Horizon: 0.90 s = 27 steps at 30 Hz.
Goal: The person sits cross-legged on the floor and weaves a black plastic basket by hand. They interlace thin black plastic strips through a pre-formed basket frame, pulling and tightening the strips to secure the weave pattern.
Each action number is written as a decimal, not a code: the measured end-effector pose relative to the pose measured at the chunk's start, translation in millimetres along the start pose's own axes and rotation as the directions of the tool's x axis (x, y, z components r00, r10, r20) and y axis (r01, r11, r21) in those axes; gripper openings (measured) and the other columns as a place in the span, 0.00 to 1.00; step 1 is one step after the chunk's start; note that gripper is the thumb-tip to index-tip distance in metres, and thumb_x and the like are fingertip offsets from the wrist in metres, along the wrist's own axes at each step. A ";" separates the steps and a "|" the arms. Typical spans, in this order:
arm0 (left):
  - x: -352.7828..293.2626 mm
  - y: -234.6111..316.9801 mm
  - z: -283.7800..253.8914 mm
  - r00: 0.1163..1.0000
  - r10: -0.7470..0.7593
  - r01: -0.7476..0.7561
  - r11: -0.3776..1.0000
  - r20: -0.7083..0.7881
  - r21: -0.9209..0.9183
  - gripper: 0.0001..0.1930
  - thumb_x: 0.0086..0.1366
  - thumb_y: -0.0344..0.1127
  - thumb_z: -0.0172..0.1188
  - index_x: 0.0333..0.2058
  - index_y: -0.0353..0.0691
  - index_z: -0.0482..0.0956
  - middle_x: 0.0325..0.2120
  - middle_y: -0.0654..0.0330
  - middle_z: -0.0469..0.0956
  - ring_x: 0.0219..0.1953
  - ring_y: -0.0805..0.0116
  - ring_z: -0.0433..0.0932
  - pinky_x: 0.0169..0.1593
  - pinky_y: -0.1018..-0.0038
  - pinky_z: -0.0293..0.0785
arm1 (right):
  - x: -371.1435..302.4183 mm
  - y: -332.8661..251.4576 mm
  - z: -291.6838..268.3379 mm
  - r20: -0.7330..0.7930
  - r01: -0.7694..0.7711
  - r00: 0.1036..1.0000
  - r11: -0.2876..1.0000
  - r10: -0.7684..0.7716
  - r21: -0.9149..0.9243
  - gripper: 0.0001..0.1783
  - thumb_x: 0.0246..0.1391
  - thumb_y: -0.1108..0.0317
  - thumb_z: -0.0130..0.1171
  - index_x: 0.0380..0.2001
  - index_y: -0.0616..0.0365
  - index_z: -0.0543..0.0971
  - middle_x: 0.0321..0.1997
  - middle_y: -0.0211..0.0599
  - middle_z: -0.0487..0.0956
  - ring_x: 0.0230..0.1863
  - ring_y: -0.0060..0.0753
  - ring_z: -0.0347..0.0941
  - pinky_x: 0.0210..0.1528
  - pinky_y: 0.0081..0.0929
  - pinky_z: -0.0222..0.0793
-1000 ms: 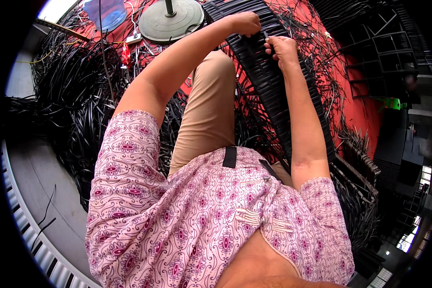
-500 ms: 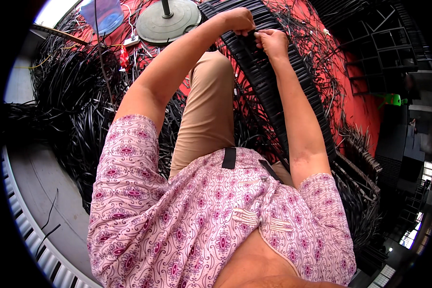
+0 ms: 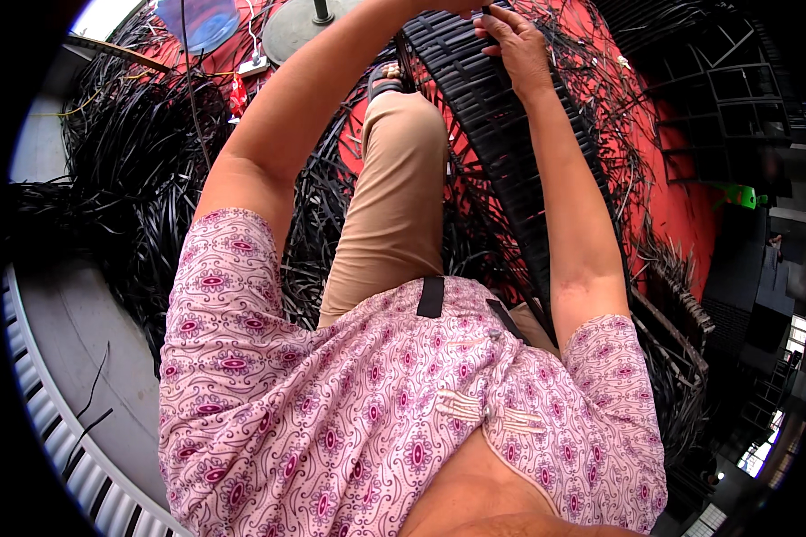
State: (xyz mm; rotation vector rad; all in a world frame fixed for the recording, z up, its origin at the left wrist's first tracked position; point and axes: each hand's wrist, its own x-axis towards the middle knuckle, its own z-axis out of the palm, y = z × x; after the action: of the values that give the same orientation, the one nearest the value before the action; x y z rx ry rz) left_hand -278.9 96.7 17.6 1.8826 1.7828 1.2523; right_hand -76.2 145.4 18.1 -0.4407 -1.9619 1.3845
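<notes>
A long, curved panel woven from flat black strips (image 3: 452, 72) rises away from me between my forearms. My right hand (image 3: 521, 54) is over its upper right part, with thumb and fingers pinched on a short black strip (image 3: 486, 10). Just left of it, my left hand (image 3: 448, 4) is cut off by the upper edge of the picture. Its lower fingers look curled in close to the strip, but what they hold is hidden. Gaps between the panel's strips show red beneath.
Loose black strips (image 3: 143, 179) lie in a big heap at left and over the red floor (image 3: 672, 215). A round grey base with a pole (image 3: 297, 31), a blue see-through container (image 3: 208, 27) and a white power strip (image 3: 252, 66) are at the far left. Black frames (image 3: 725, 107) stand right.
Both hands have shifted up in the picture, the left one partly out of view. The hands have drawn slightly apart, and a sandalled foot now shows beyond my knee.
</notes>
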 end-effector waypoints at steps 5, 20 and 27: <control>-13.0 26.3 -2.9 0.985 -0.163 0.170 0.867 0.055 -0.468 0.06 0.60 0.32 0.57 0.28 0.38 0.81 0.17 0.63 0.76 0.19 0.76 0.72 0.23 0.74 0.70 | -8.9 -7.2 -9.9 -0.004 -0.115 0.993 0.987 0.116 0.108 0.13 0.60 0.60 0.65 0.40 0.57 0.84 0.28 0.25 0.82 0.26 0.16 0.77 0.25 0.14 0.66; -12.4 13.7 31.7 0.990 -0.128 0.068 0.790 0.055 0.610 0.13 0.48 0.45 0.66 0.22 0.40 0.85 0.21 0.54 0.81 0.26 0.57 0.81 0.33 0.64 0.79 | -21.0 6.1 -23.7 -0.042 -0.254 0.963 0.951 0.265 0.177 0.12 0.57 0.61 0.68 0.38 0.57 0.83 0.27 0.24 0.81 0.24 0.18 0.76 0.24 0.15 0.63; -10.3 28.7 30.4 0.954 -0.296 0.253 0.887 0.055 0.386 0.14 0.49 0.40 0.59 0.22 0.34 0.84 0.20 0.49 0.82 0.26 0.56 0.83 0.34 0.63 0.80 | -14.5 7.7 -23.8 -0.063 -0.354 0.932 0.933 0.358 0.056 0.08 0.55 0.64 0.68 0.32 0.56 0.83 0.25 0.25 0.81 0.22 0.16 0.74 0.21 0.16 0.62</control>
State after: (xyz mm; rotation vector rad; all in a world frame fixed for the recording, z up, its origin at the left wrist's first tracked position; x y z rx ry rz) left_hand -236.1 92.1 15.5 1.7488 2.2541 0.7278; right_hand -50.2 155.6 10.8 -0.8485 -1.8504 1.6046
